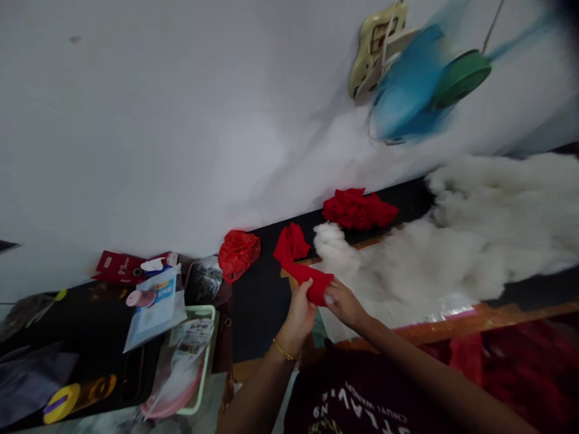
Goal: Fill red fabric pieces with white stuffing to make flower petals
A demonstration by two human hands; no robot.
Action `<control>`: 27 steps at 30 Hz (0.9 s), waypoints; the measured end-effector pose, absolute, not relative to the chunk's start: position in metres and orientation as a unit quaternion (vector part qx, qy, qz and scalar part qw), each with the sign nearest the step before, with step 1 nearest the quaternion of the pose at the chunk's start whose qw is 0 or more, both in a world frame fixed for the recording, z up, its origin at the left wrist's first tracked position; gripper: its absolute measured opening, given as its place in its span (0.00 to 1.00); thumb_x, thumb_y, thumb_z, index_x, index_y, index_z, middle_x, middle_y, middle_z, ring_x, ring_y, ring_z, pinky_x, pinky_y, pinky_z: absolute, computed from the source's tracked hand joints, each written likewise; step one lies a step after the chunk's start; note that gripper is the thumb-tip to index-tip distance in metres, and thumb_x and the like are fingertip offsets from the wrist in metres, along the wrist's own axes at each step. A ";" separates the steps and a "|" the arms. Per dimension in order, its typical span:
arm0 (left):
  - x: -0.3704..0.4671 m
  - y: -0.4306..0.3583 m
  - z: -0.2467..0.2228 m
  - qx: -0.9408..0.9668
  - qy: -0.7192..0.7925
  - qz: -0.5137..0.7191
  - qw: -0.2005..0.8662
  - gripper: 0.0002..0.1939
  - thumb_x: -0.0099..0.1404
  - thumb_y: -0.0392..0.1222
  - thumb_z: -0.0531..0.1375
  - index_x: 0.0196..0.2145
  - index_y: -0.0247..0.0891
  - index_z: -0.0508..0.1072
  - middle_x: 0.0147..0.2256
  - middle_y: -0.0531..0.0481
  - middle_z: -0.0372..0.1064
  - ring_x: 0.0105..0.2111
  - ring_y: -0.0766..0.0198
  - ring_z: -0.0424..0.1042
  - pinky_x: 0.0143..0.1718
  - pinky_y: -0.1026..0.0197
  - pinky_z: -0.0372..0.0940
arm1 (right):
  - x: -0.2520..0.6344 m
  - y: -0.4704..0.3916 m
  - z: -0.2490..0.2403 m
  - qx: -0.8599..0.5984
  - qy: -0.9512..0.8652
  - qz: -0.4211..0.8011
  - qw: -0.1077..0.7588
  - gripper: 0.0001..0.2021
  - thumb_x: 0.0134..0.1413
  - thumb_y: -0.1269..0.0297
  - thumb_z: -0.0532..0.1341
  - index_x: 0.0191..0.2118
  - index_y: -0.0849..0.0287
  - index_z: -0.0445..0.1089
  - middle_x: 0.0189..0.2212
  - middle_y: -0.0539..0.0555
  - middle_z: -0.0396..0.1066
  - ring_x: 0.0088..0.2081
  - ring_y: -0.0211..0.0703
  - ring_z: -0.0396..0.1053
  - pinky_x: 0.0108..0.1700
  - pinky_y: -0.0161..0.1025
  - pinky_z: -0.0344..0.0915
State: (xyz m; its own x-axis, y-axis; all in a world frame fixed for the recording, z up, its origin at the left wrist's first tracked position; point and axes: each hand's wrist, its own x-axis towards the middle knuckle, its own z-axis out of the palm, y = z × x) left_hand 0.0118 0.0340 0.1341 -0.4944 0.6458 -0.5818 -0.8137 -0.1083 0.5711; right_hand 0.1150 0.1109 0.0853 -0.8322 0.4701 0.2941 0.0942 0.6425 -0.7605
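Observation:
Both hands meet on a red fabric cone (312,281), whose narrow end points up and left. My left hand (298,313) is wrapped round its near side, thumb on top. My right hand (346,305) closes on its wide end, with the fingertips at the rim. A small whitish bit shows there, too small to name for sure. Just beyond the cone lies another piece of red fabric (292,242). Fluffy white stuffing (407,259) spreads to the right of my hands, with a tuft reaching close to the cone.
A heap of red fabric pieces (357,208) lies along the wall. Left of it sits a red plastic bag (239,254). A pale green basket (208,355) stands at lower left, near a yellow-capped bottle (79,398). A blue bag (409,90) and green spool (464,78) hang upper right.

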 end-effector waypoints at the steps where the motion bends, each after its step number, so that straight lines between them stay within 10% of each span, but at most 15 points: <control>1: 0.012 0.032 0.134 -0.081 0.450 0.736 0.500 0.15 0.52 0.40 0.68 0.39 0.35 0.76 0.38 0.44 0.78 0.40 0.58 0.76 0.53 0.56 0.64 | 0.115 0.111 0.086 -0.162 -0.858 0.422 0.243 0.10 0.54 0.74 0.53 0.35 0.57 0.71 0.37 0.57 0.74 0.44 0.49 0.69 0.49 0.48 0.68; 7: 0.017 0.030 0.126 -0.057 0.462 0.730 0.500 0.14 0.54 0.43 0.69 0.38 0.37 0.76 0.41 0.43 0.78 0.45 0.54 0.76 0.55 0.53 0.63 | 0.120 0.104 0.091 -0.165 -0.823 0.499 0.214 0.09 0.58 0.69 0.52 0.35 0.56 0.71 0.34 0.54 0.74 0.38 0.45 0.70 0.43 0.42 0.69; 14: 0.014 0.028 0.123 -0.081 0.467 0.741 0.476 0.13 0.53 0.39 0.67 0.38 0.38 0.76 0.40 0.46 0.78 0.43 0.57 0.76 0.53 0.56 0.65 | 0.120 0.101 0.088 -0.210 -0.860 0.411 0.215 0.28 0.48 0.75 0.54 0.59 0.59 0.61 0.53 0.61 0.67 0.55 0.50 0.65 0.57 0.50 0.65; 27: -0.007 0.044 0.115 -0.147 0.504 0.741 0.419 0.09 0.58 0.45 0.63 0.27 0.37 0.73 0.25 0.50 0.74 0.30 0.61 0.75 0.42 0.58 0.68 | 0.115 0.090 0.096 -0.182 -0.834 0.450 0.261 0.20 0.51 0.75 0.55 0.51 0.60 0.65 0.49 0.62 0.70 0.52 0.51 0.68 0.54 0.52 0.67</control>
State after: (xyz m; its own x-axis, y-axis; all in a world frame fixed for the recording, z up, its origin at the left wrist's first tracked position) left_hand -0.0073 0.0437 0.1153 -0.6059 0.4725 -0.6400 -0.7688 -0.1411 0.6237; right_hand 0.1154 0.0895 0.0963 -0.7974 0.5385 0.2724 0.0677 0.5284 -0.8463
